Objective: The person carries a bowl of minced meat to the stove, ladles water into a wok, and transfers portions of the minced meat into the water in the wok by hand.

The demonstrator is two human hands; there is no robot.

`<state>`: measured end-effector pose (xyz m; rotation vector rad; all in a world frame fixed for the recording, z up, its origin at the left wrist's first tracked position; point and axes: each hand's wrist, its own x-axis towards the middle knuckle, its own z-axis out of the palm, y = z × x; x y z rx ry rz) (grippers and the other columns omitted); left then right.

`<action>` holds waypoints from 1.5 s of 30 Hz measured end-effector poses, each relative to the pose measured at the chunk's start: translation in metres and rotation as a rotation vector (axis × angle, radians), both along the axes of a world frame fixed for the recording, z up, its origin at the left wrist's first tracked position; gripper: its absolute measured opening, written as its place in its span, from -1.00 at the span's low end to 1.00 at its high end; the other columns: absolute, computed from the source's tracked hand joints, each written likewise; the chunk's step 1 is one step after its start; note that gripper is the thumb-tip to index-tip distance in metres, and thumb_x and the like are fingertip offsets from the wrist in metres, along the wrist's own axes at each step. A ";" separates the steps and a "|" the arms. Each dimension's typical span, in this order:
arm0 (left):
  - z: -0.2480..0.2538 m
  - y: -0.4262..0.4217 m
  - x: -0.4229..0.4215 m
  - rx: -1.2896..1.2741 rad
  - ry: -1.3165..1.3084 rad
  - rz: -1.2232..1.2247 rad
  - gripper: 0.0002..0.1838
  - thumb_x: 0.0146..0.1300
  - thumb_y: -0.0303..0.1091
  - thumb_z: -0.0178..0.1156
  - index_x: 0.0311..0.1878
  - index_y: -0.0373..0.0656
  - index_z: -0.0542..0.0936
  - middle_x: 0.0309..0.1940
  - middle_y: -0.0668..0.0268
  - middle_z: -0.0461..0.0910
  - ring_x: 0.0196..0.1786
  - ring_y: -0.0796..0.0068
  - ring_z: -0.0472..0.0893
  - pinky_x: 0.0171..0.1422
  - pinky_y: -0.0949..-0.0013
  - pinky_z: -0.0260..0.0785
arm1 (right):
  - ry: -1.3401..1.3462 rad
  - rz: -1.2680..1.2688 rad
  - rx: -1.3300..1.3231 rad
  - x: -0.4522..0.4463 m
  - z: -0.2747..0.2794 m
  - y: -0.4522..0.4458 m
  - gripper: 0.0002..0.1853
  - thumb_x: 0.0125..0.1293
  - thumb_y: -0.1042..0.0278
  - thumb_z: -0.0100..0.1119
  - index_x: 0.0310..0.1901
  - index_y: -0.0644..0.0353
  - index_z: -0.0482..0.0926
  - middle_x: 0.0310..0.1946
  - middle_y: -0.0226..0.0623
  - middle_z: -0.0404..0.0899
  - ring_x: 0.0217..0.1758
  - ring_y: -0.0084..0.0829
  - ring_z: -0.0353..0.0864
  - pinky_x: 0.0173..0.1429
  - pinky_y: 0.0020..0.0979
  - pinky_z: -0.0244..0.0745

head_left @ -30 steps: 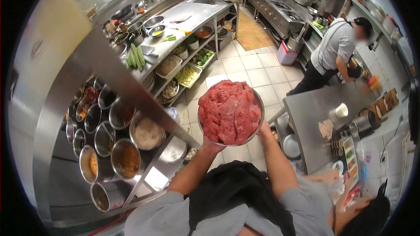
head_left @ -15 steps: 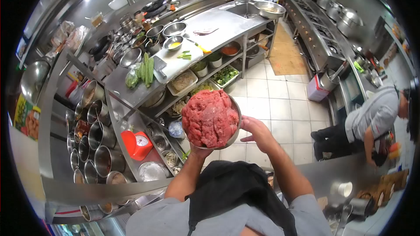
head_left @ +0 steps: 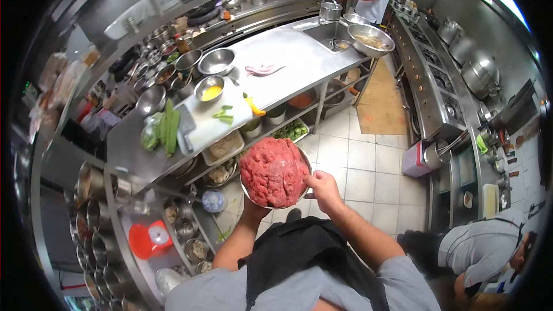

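Steel counter (head_left: 273, 46) beyond raw meat (head_left: 275, 173)

Pale floor tiles (head_left: 360, 185) lie beside a steel counter (head_left: 265, 49).

Worn: light grey fabric shirt (head_left: 294, 292) with short sleeves (head_left: 199, 291); black fabric apron (head_left: 305, 250) with straps (head_left: 377, 295) over it; dark shoe (head_left: 294, 215), partly visible.

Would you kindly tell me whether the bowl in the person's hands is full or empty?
Full: the bowl is heaped with red minced meat, which mounds up above its rim.
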<state>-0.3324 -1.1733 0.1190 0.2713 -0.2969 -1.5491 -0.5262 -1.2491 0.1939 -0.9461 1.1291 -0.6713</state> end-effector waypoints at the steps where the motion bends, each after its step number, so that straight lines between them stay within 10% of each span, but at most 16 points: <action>1: -0.026 -0.029 0.008 -0.083 -0.387 0.092 -0.33 0.44 0.10 -0.08 0.48 -0.05 0.12 0.47 0.25 0.17 0.48 0.21 0.21 0.56 0.01 0.06 | 0.009 -0.023 -0.014 0.001 -0.001 -0.022 -0.79 0.21 0.41 0.19 -0.53 0.14 0.40 -0.53 -0.42 0.46 -0.51 -0.55 0.46 -0.42 -0.36 0.59; 2: -0.033 -0.048 0.006 -0.163 -0.778 0.182 -0.33 0.45 0.03 -0.03 0.49 -0.07 0.09 0.47 0.25 0.16 0.48 0.24 0.21 0.56 0.05 0.10 | 0.017 -0.029 -0.003 -0.003 0.001 -0.039 -0.79 0.21 0.41 0.19 -0.53 0.14 0.40 -0.53 -0.42 0.46 -0.51 -0.55 0.46 -0.42 -0.36 0.59; 3: -0.041 -0.070 0.008 -0.059 -0.492 0.049 -0.32 0.42 -0.21 0.10 0.49 -0.10 0.05 0.47 0.25 0.15 0.48 0.29 0.21 0.54 0.12 0.15 | 0.000 -0.098 0.001 -0.007 0.002 -0.055 -0.80 0.20 0.44 0.16 -0.53 0.15 0.39 -0.54 -0.41 0.44 -0.51 -0.53 0.47 -0.43 -0.33 0.61; 4: -0.007 -0.093 -0.002 -0.235 -1.092 0.191 -0.30 0.38 -0.33 0.15 0.49 -0.10 0.06 0.46 0.26 0.16 0.47 0.30 0.22 0.54 0.14 0.15 | -0.023 -0.167 -0.004 -0.011 0.004 -0.075 -0.81 0.19 0.47 0.14 -0.53 0.16 0.37 -0.54 -0.40 0.43 -0.51 -0.51 0.47 -0.44 -0.30 0.63; 7: 0.016 -0.168 -0.013 -0.401 -1.111 0.258 -0.35 0.44 -0.26 0.07 0.50 -0.09 0.05 0.47 0.28 0.15 0.48 0.31 0.21 0.54 0.15 0.16 | -0.072 -0.232 0.030 -0.024 -0.005 -0.139 -0.90 0.17 0.47 0.13 -0.46 0.17 0.44 -0.49 -0.36 0.50 -0.47 -0.50 0.50 -0.47 -0.36 0.51; 13: -0.022 -0.326 -0.018 0.153 -0.216 -0.202 -0.48 0.49 -0.12 -0.06 0.41 -0.13 0.26 0.36 0.20 0.35 0.32 0.27 0.43 0.40 0.12 0.34 | -0.127 -0.314 0.072 -0.045 -0.002 -0.287 -0.93 0.12 0.50 0.10 -0.34 0.25 0.46 -0.48 -0.36 0.44 -0.49 -0.47 0.43 -0.47 -0.24 0.53; 19: -0.012 -0.429 -0.007 0.591 -0.578 0.138 -0.46 0.47 -0.02 -0.03 0.36 -0.16 0.33 0.29 0.15 0.44 0.20 0.17 0.53 0.12 0.05 0.48 | -0.146 -0.267 0.072 -0.042 -0.019 -0.440 -0.98 0.16 0.52 0.08 -0.36 0.24 0.48 -0.46 -0.33 0.52 -0.50 -0.43 0.55 -0.48 -0.30 0.61; 30: -0.018 -0.364 0.027 0.927 -0.985 0.684 -0.55 0.47 -0.18 0.06 0.28 -0.26 0.40 0.04 0.15 0.59 -0.14 0.42 0.64 -0.26 0.42 0.52 | -0.045 -0.252 0.086 0.036 -0.111 -0.646 -0.96 0.12 0.48 0.12 -0.42 0.21 0.48 -0.53 -0.35 0.44 -0.50 -0.38 0.51 -0.56 -0.27 0.49; 39: 0.003 -0.581 0.037 0.436 -1.268 0.644 -0.70 0.46 -0.40 0.06 0.16 -0.32 0.49 -0.05 0.16 0.62 -0.14 0.44 0.65 -0.12 0.46 0.48 | 0.108 -0.372 -0.071 0.143 -0.158 -0.765 -0.93 0.17 0.45 0.15 -0.44 0.17 0.50 -0.54 -0.36 0.49 -0.55 -0.48 0.46 -0.55 -0.35 0.38; 45: 0.069 -0.739 -0.037 -0.035 -1.248 0.665 -0.78 0.43 -0.54 0.00 0.06 -0.37 0.53 -0.14 0.10 0.61 -0.18 0.36 0.65 -0.09 0.37 0.55 | 0.104 0.185 -0.469 0.126 -0.131 -0.802 -0.85 0.25 0.31 0.17 -0.30 0.22 0.61 -0.42 -0.25 0.63 -0.36 -0.44 0.58 -0.26 -0.31 0.49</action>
